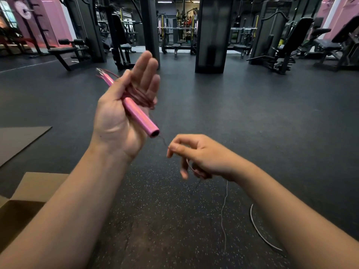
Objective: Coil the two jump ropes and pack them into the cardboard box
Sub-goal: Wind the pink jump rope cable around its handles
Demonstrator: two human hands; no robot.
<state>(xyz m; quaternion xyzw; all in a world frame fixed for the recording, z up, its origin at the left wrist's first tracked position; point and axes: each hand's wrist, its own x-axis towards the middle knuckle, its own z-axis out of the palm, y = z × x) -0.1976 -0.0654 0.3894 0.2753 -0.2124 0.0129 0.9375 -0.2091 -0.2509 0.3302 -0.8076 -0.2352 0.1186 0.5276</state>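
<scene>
I see the left hand (124, 105) raised palm up, fingers straight and spread open, with a pink handle (136, 111) lying across the palm, pinned under the thumb side. Thin reddish cord (139, 96) is wound in several loops round the fingers and over the handle. A second pink handle tip seems to poke out behind the hand at upper left, blurred, can't confirm. The cord leaves the handle's open lower end and runs down to the right hand (198, 154), which pinches it between thumb and forefinger, other fingers loosely curled. Below the right hand the cord hangs slack to the floor (252, 117), dark speckled rubber. A paler cord (258, 230) curves on the floor near my right forearm. The cardboard box (25, 193) sits open at the lower left edge of the floor in view, partly hidden by my left forearm. A flat cardboard sheet (19, 140) lies further left behind it. Gym machines (281, 45) stand at the far side.
</scene>
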